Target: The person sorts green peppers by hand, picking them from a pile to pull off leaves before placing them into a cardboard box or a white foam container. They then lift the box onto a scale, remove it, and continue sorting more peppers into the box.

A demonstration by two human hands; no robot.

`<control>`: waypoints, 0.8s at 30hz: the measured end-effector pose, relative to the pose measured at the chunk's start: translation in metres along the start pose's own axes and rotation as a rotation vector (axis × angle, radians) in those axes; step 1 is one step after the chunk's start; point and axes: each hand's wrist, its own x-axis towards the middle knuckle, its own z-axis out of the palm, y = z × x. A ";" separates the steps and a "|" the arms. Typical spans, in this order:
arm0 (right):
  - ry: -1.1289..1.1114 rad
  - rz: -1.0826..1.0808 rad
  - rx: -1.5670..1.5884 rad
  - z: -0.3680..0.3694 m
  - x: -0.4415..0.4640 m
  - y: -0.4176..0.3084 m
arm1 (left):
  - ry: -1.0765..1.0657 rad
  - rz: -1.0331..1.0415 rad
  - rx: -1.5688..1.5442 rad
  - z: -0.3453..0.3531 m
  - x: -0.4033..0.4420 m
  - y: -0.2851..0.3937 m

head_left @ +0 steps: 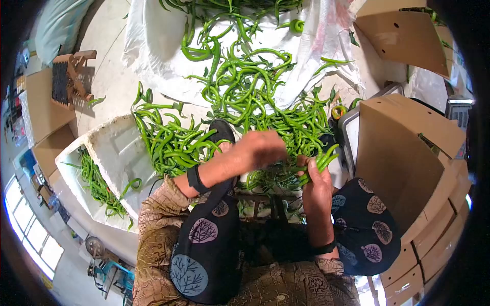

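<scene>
Long green peppers [250, 86] lie in a large heap on a white sheet [158, 56] and the floor in front of me. My right hand [315, 181] is closed around a small bunch of green peppers [326, 159], whose tips stick out above the fingers. Over the near part of the heap is my left hand [263, 149], blurred by motion; its fingers are smeared, and whether they hold anything cannot be made out. Another pile of peppers [176, 148] lies left of my left wrist.
A white foam box [120, 148] with some peppers stands at the left. An open cardboard box [403, 153] is at the right, with more cartons [431, 224] beside it. A small wooden stool [74, 79] lies at the upper left.
</scene>
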 end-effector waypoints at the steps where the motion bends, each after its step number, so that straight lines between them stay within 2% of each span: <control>1: 0.004 0.000 -0.001 0.000 -0.001 -0.001 | -0.001 0.002 -0.003 -0.004 0.000 -0.011; 3: 0.018 0.036 0.051 0.002 -0.002 -0.004 | 0.233 -0.237 0.450 -0.013 0.005 -0.030; 5: -0.017 0.012 0.071 -0.008 0.000 0.006 | 0.307 -0.224 0.667 -0.024 0.022 -0.041; 7: -0.044 -0.021 0.097 -0.010 0.000 0.007 | 0.282 -0.187 0.765 -0.029 0.039 -0.063; 9: -0.034 0.012 0.089 -0.007 -0.002 0.002 | 0.202 -0.077 1.008 -0.033 0.058 -0.079; 10: -0.029 0.010 0.086 -0.007 -0.002 0.002 | 0.070 -0.164 1.048 -0.037 0.063 -0.083; 11: -0.021 0.005 0.170 -0.010 0.000 0.003 | 0.071 -0.161 1.044 -0.040 0.065 -0.086; 13: 0.000 0.004 0.260 -0.018 0.003 0.007 | 0.195 0.092 1.055 -0.048 0.067 -0.078; 15: -0.004 0.073 0.346 -0.028 0.008 0.010 | 0.194 0.063 0.961 -0.046 0.064 -0.054; 17: 0.027 0.072 0.281 -0.020 0.003 0.005 | 0.319 -0.095 0.148 -0.032 0.060 -0.028; 18: 0.000 0.075 0.221 -0.018 0.001 0.002 | 0.206 -0.121 0.048 -0.019 0.054 -0.035; 19: -0.030 0.075 0.160 -0.015 0.000 -0.002 | 0.026 -0.286 -0.136 -0.006 0.050 -0.029; 20: -0.038 0.072 0.156 -0.011 -0.001 -0.007 | -0.081 -0.329 -0.136 0.013 0.047 -0.026; 21: -0.111 0.033 0.195 -0.008 -0.004 -0.011 | -0.222 -0.227 -0.042 0.024 0.046 -0.028; 24: -0.193 0.028 0.193 -0.002 -0.013 -0.021 | -0.174 -0.224 0.024 0.035 0.037 -0.019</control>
